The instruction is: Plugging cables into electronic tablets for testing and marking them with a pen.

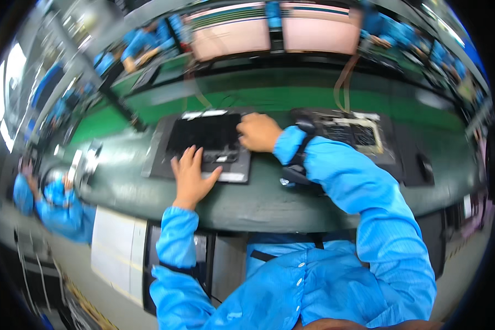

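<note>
A flat black panel [195,136] with a glossy dark face lies on a dark grey base [158,157] on the bench. My left hand [191,179] rests at its near edge, fingers spread and nothing gripped. Over the panel's right edge, my right hand [258,132] is closed with its fingers curled in. Whatever those fingers pinch is hidden by the hand. Small light-coloured parts [222,158] show near the panel's lower right. A black band [303,144] circles my right sleeve.
Right of my forearm sits a second base with an opened flat device [357,132]. Beyond it is a black mouse [424,168]. Two lit monitors [231,34] stand at the back, with cables [344,85] hanging down. Co-workers in blue [66,206] sit around the bench [291,206].
</note>
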The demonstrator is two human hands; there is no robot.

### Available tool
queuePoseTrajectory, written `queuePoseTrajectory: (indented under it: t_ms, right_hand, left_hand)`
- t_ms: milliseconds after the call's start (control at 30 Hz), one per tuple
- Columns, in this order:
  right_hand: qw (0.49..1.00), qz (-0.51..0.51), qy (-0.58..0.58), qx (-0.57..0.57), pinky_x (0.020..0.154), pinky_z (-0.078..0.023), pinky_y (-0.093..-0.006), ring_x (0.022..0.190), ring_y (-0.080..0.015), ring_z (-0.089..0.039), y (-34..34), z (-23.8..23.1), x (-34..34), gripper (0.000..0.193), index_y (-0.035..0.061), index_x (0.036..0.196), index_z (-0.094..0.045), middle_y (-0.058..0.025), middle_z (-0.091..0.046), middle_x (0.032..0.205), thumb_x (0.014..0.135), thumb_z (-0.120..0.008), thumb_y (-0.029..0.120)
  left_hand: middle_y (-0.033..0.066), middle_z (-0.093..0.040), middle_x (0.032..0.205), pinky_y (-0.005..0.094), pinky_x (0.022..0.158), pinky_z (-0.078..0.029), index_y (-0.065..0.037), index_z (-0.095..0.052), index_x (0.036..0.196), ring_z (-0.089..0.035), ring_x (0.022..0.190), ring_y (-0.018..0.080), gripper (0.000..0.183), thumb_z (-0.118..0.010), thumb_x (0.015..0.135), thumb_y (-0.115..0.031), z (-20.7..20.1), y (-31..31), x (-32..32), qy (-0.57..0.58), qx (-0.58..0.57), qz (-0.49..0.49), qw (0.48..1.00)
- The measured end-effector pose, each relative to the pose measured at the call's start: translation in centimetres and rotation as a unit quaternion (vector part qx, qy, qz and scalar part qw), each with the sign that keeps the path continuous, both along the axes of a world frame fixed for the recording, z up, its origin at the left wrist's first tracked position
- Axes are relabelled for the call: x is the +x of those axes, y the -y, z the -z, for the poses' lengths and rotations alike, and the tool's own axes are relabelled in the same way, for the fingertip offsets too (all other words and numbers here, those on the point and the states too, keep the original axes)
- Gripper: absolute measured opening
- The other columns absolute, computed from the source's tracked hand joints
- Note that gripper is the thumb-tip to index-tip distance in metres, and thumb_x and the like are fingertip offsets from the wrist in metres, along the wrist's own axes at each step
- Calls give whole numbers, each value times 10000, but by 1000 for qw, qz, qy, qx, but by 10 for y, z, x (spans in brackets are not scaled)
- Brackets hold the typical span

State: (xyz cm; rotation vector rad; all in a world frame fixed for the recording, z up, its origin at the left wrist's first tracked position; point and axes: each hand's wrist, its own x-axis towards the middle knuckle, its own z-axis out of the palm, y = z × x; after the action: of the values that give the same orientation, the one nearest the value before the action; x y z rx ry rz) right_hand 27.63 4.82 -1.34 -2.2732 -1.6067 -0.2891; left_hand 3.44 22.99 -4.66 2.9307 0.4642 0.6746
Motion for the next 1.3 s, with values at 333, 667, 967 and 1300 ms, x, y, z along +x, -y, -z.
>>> queuePoseTrajectory:
  t_ms: [333,667,967,1300]
  right_hand:
    - [998,-43,-45,18,861,-623,-553,960,-429,-787,6,-62,-12,430,100,1007,-840,-208,-807,964,827,-788,488]
    - [994,16,-75,-72,866,-605,-533,994,-393,-740,266,-80,-68,297,51,1016,-771,-168,-745,1017,945,-770,340]
    - [983,105,137,-59,823,-549,-426,1011,-274,-682,345,29,-108,90,112,960,-737,-63,-639,1007,936,-698,190]
    - [992,121,26,-16,886,-531,-508,1038,-408,-675,354,12,-110,406,51,1195,-787,-150,-679,1072,912,-840,337]
  left_hand:
    - [189,-693,1519,522,1236,-493,-55,-671,1514,-628,1451,415,669,-686,860,82,-17,-42,31,84,62,78,991]
    - [163,-752,1454,468,1070,-593,-10,-736,1429,-750,1278,325,442,-664,994,18,-26,7,-117,320,-106,-15,941]
    - [159,-722,1472,477,1136,-558,-8,-689,1470,-711,1312,335,431,-648,1053,-113,54,25,-191,261,-466,-167,828]
    - [137,-727,1431,460,1160,-537,-22,-682,1445,-696,1295,313,414,-678,1110,-266,88,17,-590,302,-500,-259,769]
